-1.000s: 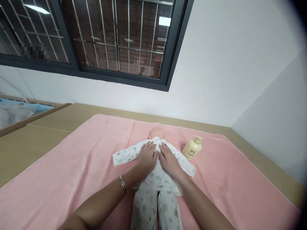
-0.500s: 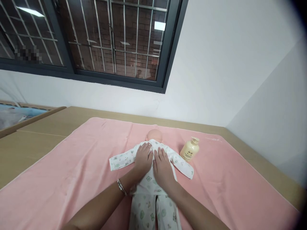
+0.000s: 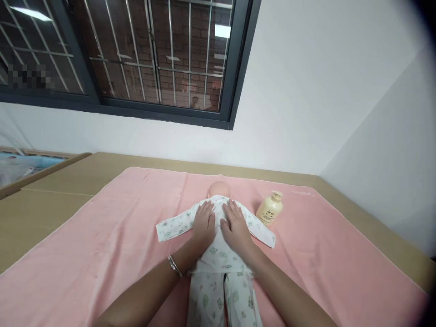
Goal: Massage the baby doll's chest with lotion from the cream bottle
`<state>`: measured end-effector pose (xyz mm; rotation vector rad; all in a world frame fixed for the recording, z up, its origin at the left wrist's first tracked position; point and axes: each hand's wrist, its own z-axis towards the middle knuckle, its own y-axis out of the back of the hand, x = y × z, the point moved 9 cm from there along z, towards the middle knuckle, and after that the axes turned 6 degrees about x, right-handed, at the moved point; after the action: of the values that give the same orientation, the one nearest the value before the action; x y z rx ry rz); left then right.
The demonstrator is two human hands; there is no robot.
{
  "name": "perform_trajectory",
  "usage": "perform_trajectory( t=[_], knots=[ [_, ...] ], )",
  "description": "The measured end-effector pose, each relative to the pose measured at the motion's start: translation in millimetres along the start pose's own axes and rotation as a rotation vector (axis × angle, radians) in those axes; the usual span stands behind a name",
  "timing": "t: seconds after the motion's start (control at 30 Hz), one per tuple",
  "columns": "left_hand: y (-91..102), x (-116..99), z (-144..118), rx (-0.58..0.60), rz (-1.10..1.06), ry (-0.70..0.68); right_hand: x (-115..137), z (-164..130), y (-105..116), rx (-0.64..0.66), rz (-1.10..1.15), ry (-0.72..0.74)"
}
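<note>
Slid up the doll (image 3: 220, 254) toward its collar, left hand (image 3: 203, 223) and right hand (image 3: 235, 225). Fingers flat, spread, gripping nothing. Bottle (image 3: 270, 208) just beside.

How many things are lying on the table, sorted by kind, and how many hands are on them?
Baby doll in white printed pyjamas: 1
Cream pump bottle: 1
Pink towel: 1
Hands flat on the doll's chest: 2, left hand and right hand
Total: 3 things, 2 hands
</note>
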<state>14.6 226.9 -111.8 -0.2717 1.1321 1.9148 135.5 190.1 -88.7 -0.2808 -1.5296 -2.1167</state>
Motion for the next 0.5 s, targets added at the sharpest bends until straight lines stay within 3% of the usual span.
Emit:
perform_trajectory(
  t=[0.17, 0.5],
  knots=[
    [9.6, 2.6, -6.3, -0.104, -0.108, -0.007, 33.7, -12.3, -7.9, 0.053, -0.134, 0.13],
    [8.6, 5.5, -7.6, -0.105, -0.156, 0.018, 36.9, -16.3, -3.3, 0.026, -0.146, 0.143]
  ],
)
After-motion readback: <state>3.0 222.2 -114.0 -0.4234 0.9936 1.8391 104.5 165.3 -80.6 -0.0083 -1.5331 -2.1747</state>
